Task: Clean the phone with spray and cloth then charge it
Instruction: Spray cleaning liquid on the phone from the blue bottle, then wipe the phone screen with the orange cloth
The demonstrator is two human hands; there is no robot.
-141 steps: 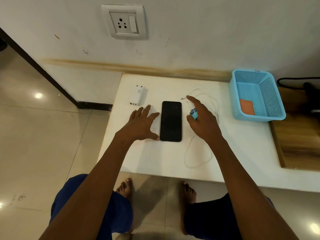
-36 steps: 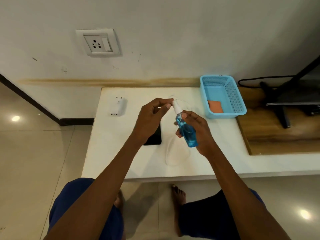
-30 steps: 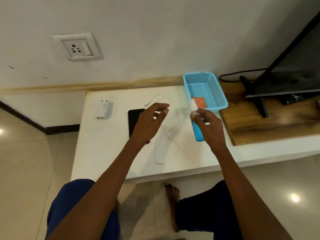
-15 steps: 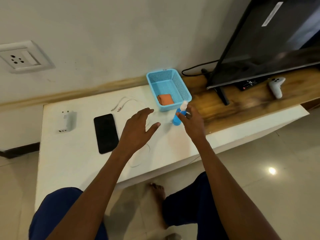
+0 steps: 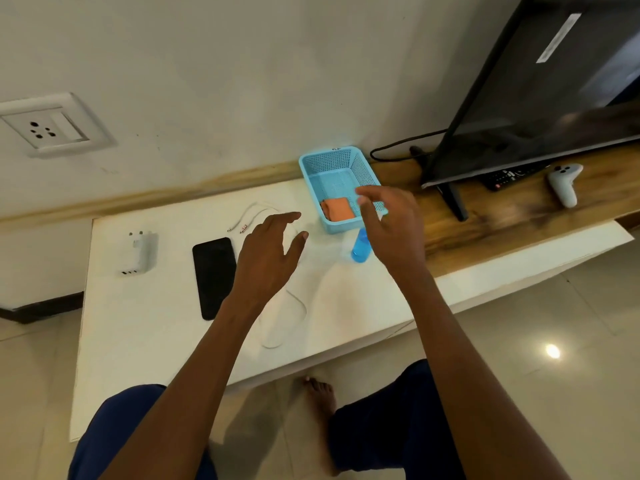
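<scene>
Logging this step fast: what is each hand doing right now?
Left hand: open, holding nothing, above the table.
Right hand: open, empty, over the basket; spray bottle stands free.

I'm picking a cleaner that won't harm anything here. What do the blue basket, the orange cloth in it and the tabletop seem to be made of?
Blue basket: looks like moulded plastic, going by its fine perforated mesh walls and smooth rim.
Orange cloth: soft fabric, matte and folded; possibly microfibre, not certain.
Tabletop: smooth white surface with a slight sheen, likely laminate or painted board.
</scene>
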